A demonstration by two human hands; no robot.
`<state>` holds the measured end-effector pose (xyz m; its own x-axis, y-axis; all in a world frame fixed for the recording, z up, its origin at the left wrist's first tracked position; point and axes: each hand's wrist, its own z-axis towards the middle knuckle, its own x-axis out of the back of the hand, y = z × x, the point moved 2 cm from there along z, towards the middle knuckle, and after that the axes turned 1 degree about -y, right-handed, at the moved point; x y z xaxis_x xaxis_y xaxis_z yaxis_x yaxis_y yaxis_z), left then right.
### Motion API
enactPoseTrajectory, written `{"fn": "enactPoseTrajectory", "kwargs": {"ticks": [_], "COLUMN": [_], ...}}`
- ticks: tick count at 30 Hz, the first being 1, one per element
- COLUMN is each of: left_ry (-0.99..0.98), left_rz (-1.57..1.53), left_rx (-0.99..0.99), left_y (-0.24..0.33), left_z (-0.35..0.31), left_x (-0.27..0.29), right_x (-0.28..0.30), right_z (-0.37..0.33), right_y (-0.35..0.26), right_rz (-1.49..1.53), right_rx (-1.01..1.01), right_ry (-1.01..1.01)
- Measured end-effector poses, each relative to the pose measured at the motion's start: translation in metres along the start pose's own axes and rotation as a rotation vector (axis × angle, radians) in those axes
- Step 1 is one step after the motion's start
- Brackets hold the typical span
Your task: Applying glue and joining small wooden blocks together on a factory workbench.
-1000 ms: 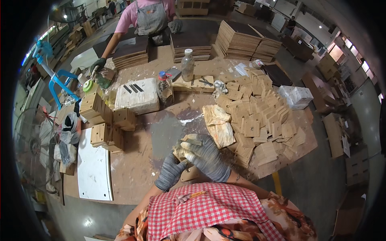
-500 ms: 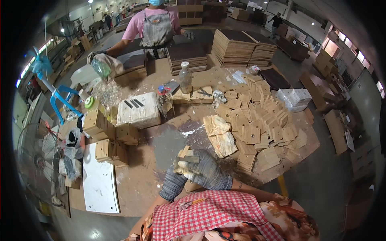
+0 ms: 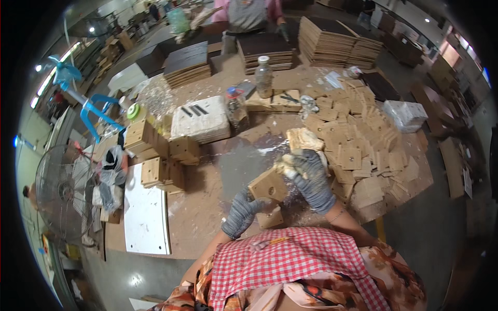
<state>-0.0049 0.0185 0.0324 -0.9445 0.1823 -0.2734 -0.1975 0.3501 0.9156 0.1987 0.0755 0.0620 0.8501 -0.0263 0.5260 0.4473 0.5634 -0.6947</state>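
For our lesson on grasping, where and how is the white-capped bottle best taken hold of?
Probably around the body of the bottle, below its cap, coming from the wearer's side: it stands upright, its sides look round, and nothing tall stands directly before it.

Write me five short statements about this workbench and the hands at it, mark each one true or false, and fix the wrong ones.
1. The left hand and the right hand both wear grey gloves. True.
2. The wooden block at the left hand has no hole in its face. False: a hole shows in the wooden block.
3. The white-capped bottle stands farther from the wearer than the blue-capped bottle. True.
4. The white board lies to the right of the loose wooden pieces. False: the white board lies to their left.
5. The fan stands at the right of the view. False: the fan is at the left.
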Motion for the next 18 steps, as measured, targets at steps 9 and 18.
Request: {"fn": "enactPoseTrajectory", "kwargs": {"ticks": [9, 18], "left_ry": [-0.018, -0.004], "left_rz": [-0.041, 0.099], "left_rx": [-0.045, -0.186], "left_y": [0.013, 0.008], "left_z": [-0.003, -0.004], "left_x": [-0.002, -0.010], "right_x": [0.009, -0.021], "right_z": [0.002, 0.000], "right_y": [-0.013, -0.050], "right_rz": [0.237, 0.088], "right_rx": [-0.045, 0.294], "right_ry": [0.058, -0.254]}}
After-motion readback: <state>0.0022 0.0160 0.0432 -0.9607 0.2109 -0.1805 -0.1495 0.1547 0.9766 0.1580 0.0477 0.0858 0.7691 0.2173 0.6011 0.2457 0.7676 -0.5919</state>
